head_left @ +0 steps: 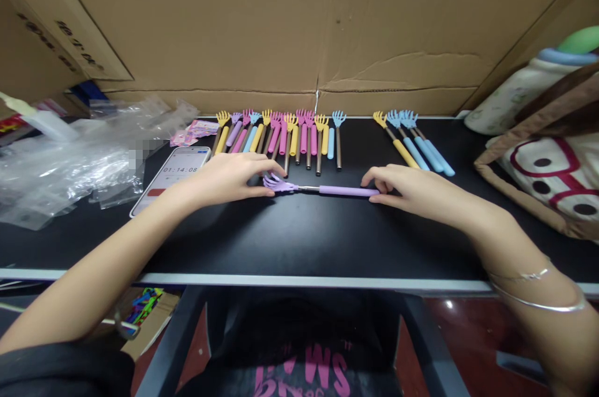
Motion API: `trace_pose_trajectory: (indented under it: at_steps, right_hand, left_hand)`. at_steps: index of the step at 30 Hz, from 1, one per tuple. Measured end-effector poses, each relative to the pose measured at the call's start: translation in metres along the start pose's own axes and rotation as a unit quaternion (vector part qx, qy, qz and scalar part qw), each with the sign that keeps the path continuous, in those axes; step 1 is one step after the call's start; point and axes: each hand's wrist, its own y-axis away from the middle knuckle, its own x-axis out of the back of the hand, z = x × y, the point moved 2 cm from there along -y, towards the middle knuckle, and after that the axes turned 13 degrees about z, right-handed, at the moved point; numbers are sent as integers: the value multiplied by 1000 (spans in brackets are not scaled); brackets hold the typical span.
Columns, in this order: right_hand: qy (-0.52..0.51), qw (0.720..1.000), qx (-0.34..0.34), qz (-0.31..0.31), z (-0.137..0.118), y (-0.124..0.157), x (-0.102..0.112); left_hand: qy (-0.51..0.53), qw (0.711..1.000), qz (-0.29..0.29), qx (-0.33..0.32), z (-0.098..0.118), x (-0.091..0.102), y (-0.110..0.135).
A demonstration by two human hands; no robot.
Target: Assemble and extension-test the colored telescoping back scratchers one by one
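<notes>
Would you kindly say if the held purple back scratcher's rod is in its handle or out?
In, apparently: only a short stretch of metal rod shows outside the purple handle.

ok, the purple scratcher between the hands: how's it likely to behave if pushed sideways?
The purple scratcher should stay fairly stiff, given its straight metal rod. Its slim, seemingly round handle may roll, though the splayed claw would probably check that. Likely light too, being so thin.
</notes>
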Motion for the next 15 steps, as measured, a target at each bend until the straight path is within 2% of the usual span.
trace_pose_trajectory:
  at_steps: [7, 15]
  right_hand:
    - [3, 1000, -6, -4, 0, 1, 0]
    - [-1, 1000, -3, 0, -1, 2, 1]
  left_hand:
    - [-3, 999, -41, 31, -2, 4, -1]
    - [-16, 997, -40, 59, -1, 5, -2]
